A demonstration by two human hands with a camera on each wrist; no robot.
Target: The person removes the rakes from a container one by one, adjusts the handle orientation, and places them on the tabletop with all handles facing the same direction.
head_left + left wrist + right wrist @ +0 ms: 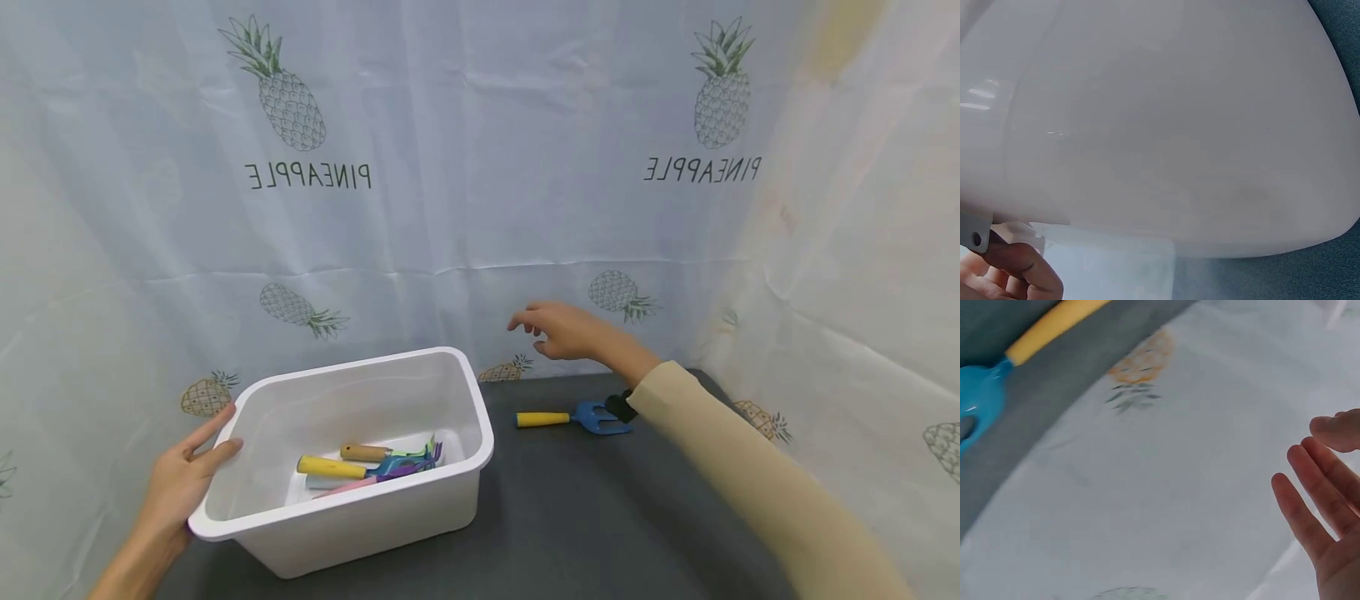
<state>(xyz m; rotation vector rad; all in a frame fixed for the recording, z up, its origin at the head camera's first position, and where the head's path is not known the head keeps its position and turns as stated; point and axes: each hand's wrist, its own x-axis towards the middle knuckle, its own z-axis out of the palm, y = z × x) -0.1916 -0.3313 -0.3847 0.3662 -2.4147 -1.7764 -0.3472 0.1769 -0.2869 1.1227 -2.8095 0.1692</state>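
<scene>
My left hand (pixel 176 479) grips the left rim of a white plastic bin (pixel 375 529), thumb over the edge; in the left wrist view its fingers (pixel 1029 269) curl at the rim. Inside the bin lie several small hand tools: one with a yellow handle (pixel 330 467) and blue head, one with a wooden handle (pixel 365 452), and a pink and purple one (pixel 367 481). My right hand (pixel 566 329) hangs in the air, holding nothing, its fingers loosely bent. Below it a blue garden hand fork (pixel 596 417) with a yellow handle lies on the table.
The dark grey table (pixel 570 517) extends in front and to the right of the bin. A pale curtain (pixel 480 200) printed with pineapples hangs behind it and along both sides. On the right wrist sits a black band (pixel 621 407) at the sleeve's end.
</scene>
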